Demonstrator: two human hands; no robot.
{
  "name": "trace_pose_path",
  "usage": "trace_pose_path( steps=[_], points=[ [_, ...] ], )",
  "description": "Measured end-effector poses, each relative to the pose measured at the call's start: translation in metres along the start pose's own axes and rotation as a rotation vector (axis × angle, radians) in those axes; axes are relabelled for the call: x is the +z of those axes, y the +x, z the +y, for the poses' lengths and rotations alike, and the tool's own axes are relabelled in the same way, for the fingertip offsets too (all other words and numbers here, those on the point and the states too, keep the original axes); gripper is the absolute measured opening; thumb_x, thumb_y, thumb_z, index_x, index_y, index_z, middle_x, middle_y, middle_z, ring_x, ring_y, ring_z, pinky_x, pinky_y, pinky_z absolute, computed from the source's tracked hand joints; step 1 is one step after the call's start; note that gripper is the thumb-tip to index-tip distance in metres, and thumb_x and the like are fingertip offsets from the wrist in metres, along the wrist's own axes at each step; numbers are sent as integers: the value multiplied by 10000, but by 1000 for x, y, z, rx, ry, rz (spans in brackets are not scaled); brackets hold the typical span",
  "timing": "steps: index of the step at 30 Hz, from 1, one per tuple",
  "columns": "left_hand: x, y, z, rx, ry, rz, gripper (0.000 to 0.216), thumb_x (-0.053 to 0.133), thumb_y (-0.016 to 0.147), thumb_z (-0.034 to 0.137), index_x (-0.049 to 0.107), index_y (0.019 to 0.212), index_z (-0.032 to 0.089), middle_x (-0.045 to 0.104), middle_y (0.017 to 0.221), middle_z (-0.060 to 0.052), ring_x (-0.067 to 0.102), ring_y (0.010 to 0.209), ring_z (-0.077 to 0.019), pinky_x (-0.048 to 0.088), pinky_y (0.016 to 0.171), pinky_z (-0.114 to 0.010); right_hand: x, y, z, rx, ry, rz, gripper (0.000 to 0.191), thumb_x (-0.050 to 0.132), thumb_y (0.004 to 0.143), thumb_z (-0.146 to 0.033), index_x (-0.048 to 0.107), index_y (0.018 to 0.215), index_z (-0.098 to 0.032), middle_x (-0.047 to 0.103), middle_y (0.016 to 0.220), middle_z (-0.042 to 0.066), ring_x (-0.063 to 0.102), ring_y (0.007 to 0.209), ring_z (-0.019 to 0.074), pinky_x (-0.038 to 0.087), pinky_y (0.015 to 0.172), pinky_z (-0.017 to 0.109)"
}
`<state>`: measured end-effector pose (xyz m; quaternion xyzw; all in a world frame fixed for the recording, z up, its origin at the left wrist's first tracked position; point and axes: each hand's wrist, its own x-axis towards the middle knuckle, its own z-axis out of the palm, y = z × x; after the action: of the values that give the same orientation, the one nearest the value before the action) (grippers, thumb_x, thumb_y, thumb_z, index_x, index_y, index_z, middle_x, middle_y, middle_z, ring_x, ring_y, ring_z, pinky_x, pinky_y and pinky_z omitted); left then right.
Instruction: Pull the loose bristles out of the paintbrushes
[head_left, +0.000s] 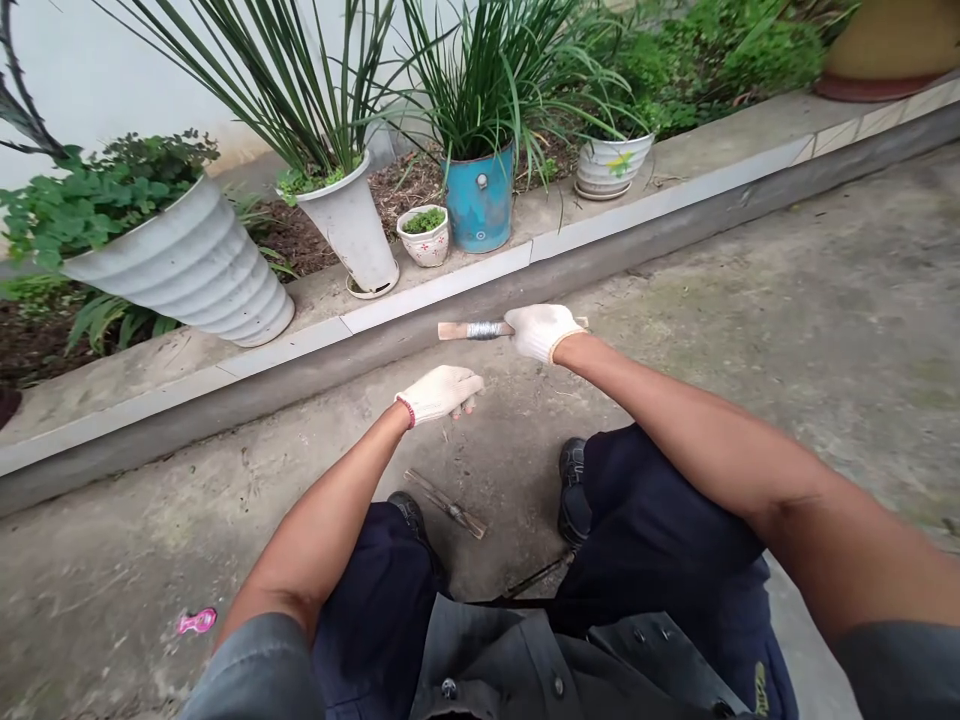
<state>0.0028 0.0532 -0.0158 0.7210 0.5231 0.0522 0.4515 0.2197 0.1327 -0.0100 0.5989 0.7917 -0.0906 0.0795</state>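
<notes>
My right hand (541,330), in a white knit glove, is closed around a short wooden stick (474,330) with a band of grey tape round its middle; the stick points left, level, in front of the kerb. My left hand (442,392), also gloved, hovers lower and to the left with its fingers loosely stretched out and nothing in it. Below, between my two black shoes, a thin split piece of wood (448,503) lies on the concrete. My knees in dark trousers fill the bottom of the view.
A raised tiled kerb (450,285) runs across, carrying a large ribbed white pot (191,270), a tall white pot (352,230), a small bowl pot (425,240), a blue tin planter (480,205) and a round white pot (611,165). A pink scrap (196,622) lies at left.
</notes>
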Motion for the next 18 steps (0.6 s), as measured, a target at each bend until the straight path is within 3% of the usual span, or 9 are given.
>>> trace_pose_path(
  steps=[4,9,14,18],
  points=[
    [-18,-1,5,-29,167,21,319,471,952,422,667,851,190,724,715,-10,611,495,-131,424,496,-240,3,-8,-6,-43,-143,-185,349,654,804,-164,772,1132,-159,760,1086,192,722,1027,347,522,813,394],
    [-34,3,3,21,320,65,290,517,911,376,675,764,182,704,683,-9,589,510,-124,387,504,-241,8,-26,-10,-316,-135,-352,285,694,712,-130,798,972,-184,757,926,135,705,860,274,475,762,353],
    [-31,1,2,64,142,58,264,593,905,390,703,811,168,701,708,-6,591,553,-116,410,529,-226,4,-33,0,-544,32,-408,90,702,735,-239,735,806,-194,638,673,5,547,639,148,355,624,287],
    [-23,2,-2,108,-215,16,302,600,950,419,691,903,135,699,745,-47,628,614,-130,472,570,-229,-3,-33,6,-504,254,-285,248,707,786,-427,699,829,-183,591,668,-32,486,641,118,317,610,263]
  ],
)
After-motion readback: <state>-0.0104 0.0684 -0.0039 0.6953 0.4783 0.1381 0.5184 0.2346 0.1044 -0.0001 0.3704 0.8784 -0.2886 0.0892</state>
